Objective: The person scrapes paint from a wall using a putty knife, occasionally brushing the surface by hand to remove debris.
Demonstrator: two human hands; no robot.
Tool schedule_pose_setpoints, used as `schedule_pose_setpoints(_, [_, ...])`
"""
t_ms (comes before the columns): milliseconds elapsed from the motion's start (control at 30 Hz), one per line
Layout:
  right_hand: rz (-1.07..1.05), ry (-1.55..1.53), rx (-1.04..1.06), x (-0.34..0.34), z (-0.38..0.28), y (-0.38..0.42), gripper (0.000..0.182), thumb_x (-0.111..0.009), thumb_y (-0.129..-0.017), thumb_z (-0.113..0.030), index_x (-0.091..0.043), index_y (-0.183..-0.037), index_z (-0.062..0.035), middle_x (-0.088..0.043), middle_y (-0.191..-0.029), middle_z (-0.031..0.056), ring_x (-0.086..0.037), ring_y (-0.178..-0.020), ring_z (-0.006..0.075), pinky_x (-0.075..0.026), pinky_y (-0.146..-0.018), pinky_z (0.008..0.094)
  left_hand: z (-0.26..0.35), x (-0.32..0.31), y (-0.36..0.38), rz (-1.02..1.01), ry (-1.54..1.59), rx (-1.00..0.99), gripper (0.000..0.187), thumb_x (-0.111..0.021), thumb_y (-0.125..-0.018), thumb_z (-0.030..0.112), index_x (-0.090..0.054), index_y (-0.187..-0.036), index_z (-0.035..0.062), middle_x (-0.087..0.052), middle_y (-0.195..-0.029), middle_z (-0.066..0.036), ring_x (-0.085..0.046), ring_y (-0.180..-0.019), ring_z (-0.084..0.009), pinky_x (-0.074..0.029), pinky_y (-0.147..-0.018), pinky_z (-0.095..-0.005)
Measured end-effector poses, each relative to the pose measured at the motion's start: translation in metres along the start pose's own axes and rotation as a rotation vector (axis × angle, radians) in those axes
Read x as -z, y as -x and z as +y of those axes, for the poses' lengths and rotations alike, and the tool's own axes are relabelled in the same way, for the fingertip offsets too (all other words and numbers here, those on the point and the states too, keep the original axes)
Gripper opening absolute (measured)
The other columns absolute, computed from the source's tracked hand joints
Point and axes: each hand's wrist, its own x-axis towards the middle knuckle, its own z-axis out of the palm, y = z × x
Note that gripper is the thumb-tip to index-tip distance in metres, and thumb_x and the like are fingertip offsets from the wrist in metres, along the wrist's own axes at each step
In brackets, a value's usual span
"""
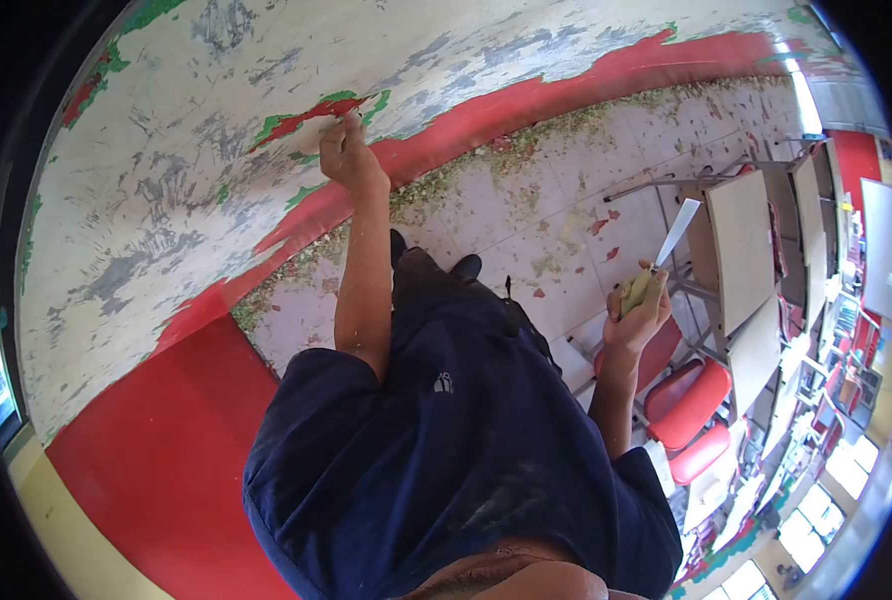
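My left hand (350, 155) is raised to the wall, its fingers pinched together at the right end of a ragged strip of red and green paint (311, 122). The fingertips touch the wall there, and whatever lies between them is mostly hidden. Out to the right, my right hand (638, 315) is wrapped around the yellowish handle of a putty knife (678, 235). Its pale, flat blade points up and away from the wall. The wall (166, 130) is scraped to white with grey scuffs, with red paint (486, 120) left along its lower part.
Paint flakes (511, 150) litter the tiled floor (566, 215) along the wall's foot. On the right stand tables (741, 250) and red chairs (688, 400), with more furniture and windows behind. A red panel (166, 460) is at lower left. My shoes show below me.
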Motion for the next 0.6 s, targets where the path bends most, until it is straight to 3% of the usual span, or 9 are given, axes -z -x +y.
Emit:
schedule_pose_setpoints(100, [0.000,0.020,0.003,0.001,0.001,-0.001,0.037,-0.043,-0.098,-0.031,-0.054,-0.101,0.0046,-0.045,-0.056,0.0033,-0.037,-0.040,0.0081,-0.025,-0.032,0.0209,-0.001,-0.024,0.003,0.107,0.187,0.165,0.018,-0.069,-0.082,0.007,-0.054,-0.088,-0.0007,-0.061,-0.090,-0.010,-0.060,-0.081,-0.0163,-0.055,-0.074,-0.0283])
schedule_pose_setpoints(333, [-0.025,0.033,-0.025,0.007,0.006,0.004,0.036,-0.044,-0.098,-0.032,-0.055,-0.102,0.0026,-0.047,-0.055,0.0052,-0.035,-0.036,0.0092,-0.026,-0.033,0.0225,0.005,-0.039,0.009,0.141,0.298,0.191,0.011,-0.062,-0.081,-0.006,-0.052,-0.087,-0.0024,-0.062,-0.091,-0.013,-0.061,-0.085,-0.0187,-0.055,-0.076,-0.0295])
schedule_pose_setpoints(433, [0.016,0.029,-0.018,0.017,0.011,0.003,0.036,-0.044,-0.098,-0.032,-0.055,-0.103,0.0016,-0.047,-0.056,0.0055,-0.034,-0.035,0.0093,-0.025,-0.033,0.0220,0.003,-0.040,0.011,0.121,0.205,0.112,0.010,-0.063,-0.079,-0.007,-0.055,-0.085,-0.0020,-0.063,-0.088,-0.013,-0.063,-0.080,-0.0180,-0.055,-0.073,-0.0288])
schedule_pose_setpoints(600, [0.063,0.056,-0.037,0.024,0.013,0.004,0.038,-0.044,-0.097,-0.035,-0.054,-0.104,0.0011,-0.048,-0.056,0.0057,-0.034,-0.035,0.0089,-0.024,-0.033,0.0211,0.012,-0.033,0.046,-0.406,-0.163,-0.115,0.009,-0.068,-0.078,-0.001,-0.060,-0.082,-0.0008,-0.065,-0.082,-0.009,-0.063,-0.070,-0.0159,-0.052,-0.067,-0.0254])
